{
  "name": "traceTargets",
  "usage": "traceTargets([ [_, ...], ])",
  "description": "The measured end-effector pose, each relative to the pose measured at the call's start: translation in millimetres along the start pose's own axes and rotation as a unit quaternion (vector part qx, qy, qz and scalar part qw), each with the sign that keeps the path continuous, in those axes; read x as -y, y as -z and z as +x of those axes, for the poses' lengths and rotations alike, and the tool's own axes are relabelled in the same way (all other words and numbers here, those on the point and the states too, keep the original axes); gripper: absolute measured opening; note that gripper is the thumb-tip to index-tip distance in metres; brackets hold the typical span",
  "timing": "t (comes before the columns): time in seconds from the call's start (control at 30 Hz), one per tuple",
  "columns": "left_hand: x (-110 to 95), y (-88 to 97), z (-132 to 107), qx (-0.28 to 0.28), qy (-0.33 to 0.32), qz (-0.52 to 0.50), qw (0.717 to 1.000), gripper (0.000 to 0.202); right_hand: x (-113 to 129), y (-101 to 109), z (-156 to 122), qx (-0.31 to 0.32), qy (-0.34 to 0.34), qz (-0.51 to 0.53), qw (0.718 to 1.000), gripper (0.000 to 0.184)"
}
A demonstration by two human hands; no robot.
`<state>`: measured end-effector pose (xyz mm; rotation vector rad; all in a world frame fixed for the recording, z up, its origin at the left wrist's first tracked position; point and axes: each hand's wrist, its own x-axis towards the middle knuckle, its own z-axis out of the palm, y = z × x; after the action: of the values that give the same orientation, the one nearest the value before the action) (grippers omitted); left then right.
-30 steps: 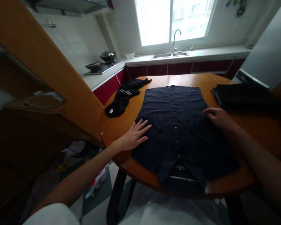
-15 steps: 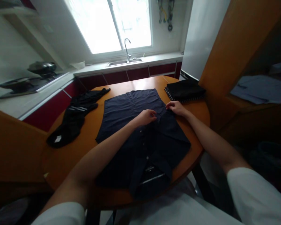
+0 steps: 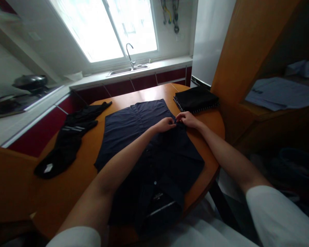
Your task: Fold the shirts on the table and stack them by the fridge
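Observation:
A dark navy button shirt lies spread flat, front up, on a round orange wooden table, its collar toward me. My left hand reaches across the shirt to its right edge, fingers curled and pinching the cloth there. Right beside it, my right hand pinches the same edge of the shirt near the sleeve. The two hands almost touch.
A black garment with white stripes lies crumpled at the table's left. A folded black stack sits at the far right of the table. Behind are a counter with a sink, a stove and a wooden partition.
My left hand has crossed from the shirt's left sleeve over to its right edge, beside my right hand. The camera has swung to the right, and both hands have closed on the cloth.

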<state>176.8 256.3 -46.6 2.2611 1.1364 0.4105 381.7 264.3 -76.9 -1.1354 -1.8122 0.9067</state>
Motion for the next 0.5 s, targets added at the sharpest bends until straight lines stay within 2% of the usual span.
traceTargets([
  [0.1, 1.2, -0.1, -2.1, -0.031, 0.026, -0.039, 0.998, 0.020, 0.9, -0.8, 0.2, -0.003, -0.012, 0.009, 1.000, 0.028],
  [0.23, -1.2, -3.1, -5.8, -0.067, 0.052, 0.010, 0.996, 0.017, -0.3, 0.6, -0.6, 0.002, -0.010, 0.016, 1.000, 0.026],
  [0.37, -13.4, -1.5, -15.0, -0.048, 0.087, 0.027, 0.995, 0.024, -1.2, 9.8, -4.6, 0.030, -0.008, 0.001, 1.000, 0.016],
  [0.43, -21.3, 4.0, -24.0, -0.023, 0.106, 0.004, 0.994, 0.038, -0.1, 15.2, -7.4, 0.050, -0.016, -0.002, 0.999, 0.014],
  [0.5, -28.4, 11.6, -36.3, 0.030, 0.111, -0.034, 0.993, 0.055, 2.5, 19.1, -10.0, 0.070, -0.021, -0.006, 0.997, 0.014],
])
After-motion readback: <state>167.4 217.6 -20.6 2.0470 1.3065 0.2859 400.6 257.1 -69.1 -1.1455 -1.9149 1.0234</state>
